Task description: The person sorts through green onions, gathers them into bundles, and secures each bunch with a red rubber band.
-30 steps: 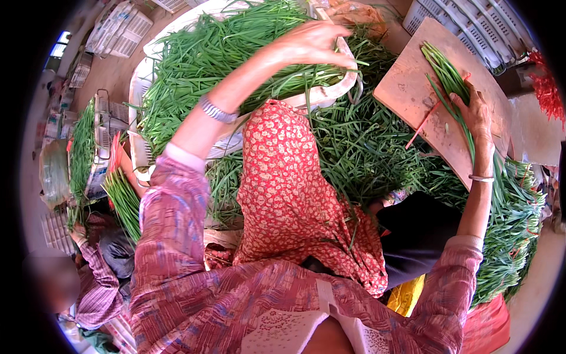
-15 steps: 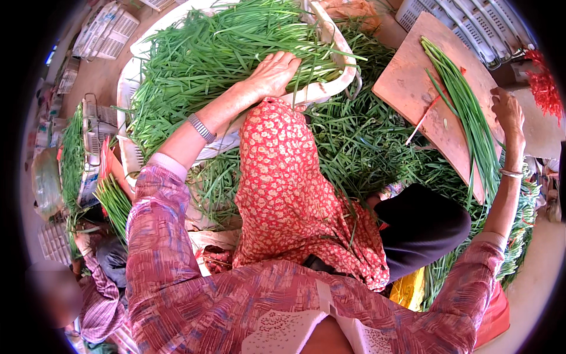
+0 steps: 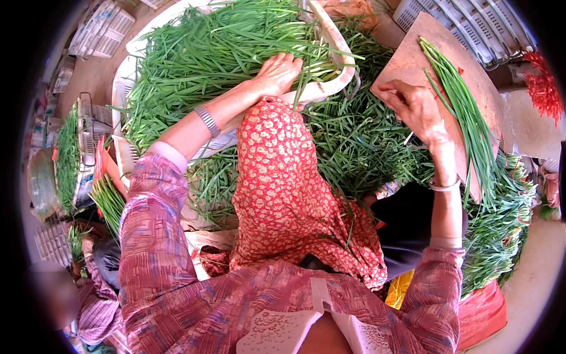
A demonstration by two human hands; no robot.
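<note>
Long green garlic chives fill a white plastic crate in front of me. My left hand rests at the crate's near right corner, its fingers curled around chive stalks, tips hidden among the leaves. Over the left part of a tilted brown board hovers my right hand. Its fingers are loosely bent and apart, with nothing visible between them. A bunch of chives lies along the board, pale ends toward the far edge and leaves hanging past the near end.
Loose chive leaves cover the ground between crate and board. Tied chive bundles are stacked at right, near hanging red ties. White baskets stand far right. At lower left, another person's striped sleeve shows near more chives.
My right hand has moved left from beyond the board's right edge to over its left part. My left hand stays on the chives, its fingers more curled. The bunch on the board stays put.
</note>
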